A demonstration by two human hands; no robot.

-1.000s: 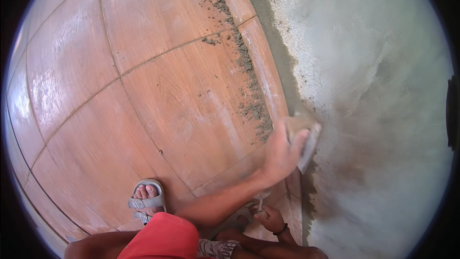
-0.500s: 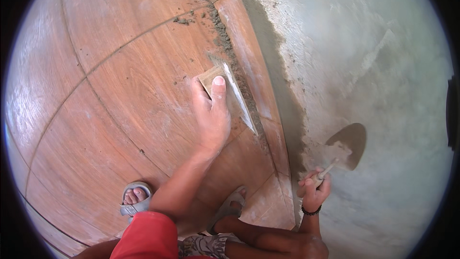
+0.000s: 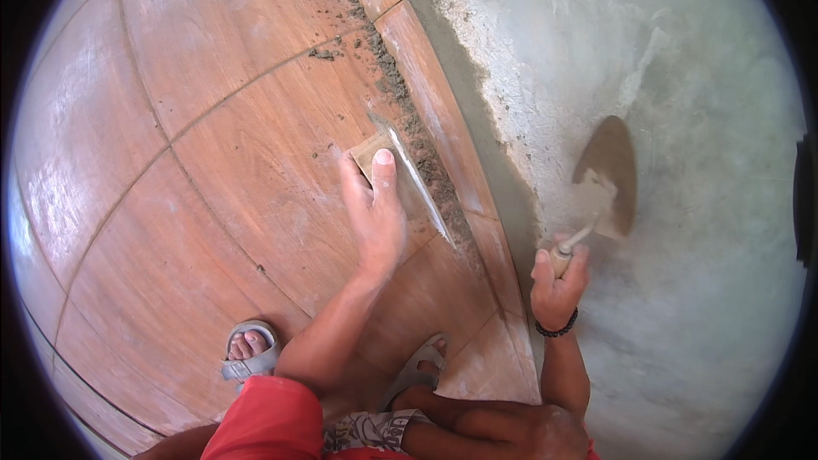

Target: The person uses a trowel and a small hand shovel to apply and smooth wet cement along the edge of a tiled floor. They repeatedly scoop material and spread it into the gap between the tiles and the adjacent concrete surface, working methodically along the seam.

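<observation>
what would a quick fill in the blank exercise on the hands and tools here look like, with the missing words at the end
The left hand and right hand hold ____ tools in all.
The right hand grips the trowel by its ____.
The dark bracelet circles the person's ____ wrist.
The left sleeve is coloured ____.

Missing words: two; handle; right; red.

Tiled floor (image 3: pixel 221 213) beside a grey wall (image 3: pixel 699 230)
The floor fills the left, orange-brown and wood-grained, crossed by dark joints (image 3: pixel 171 146), with pale light (image 3: pixel 72 162) shining toward its left edge. A matching skirting (image 3: pixel 433 106) runs near to far along the wall, which is patchy, and rougher and whitish toward the far end.
</observation>
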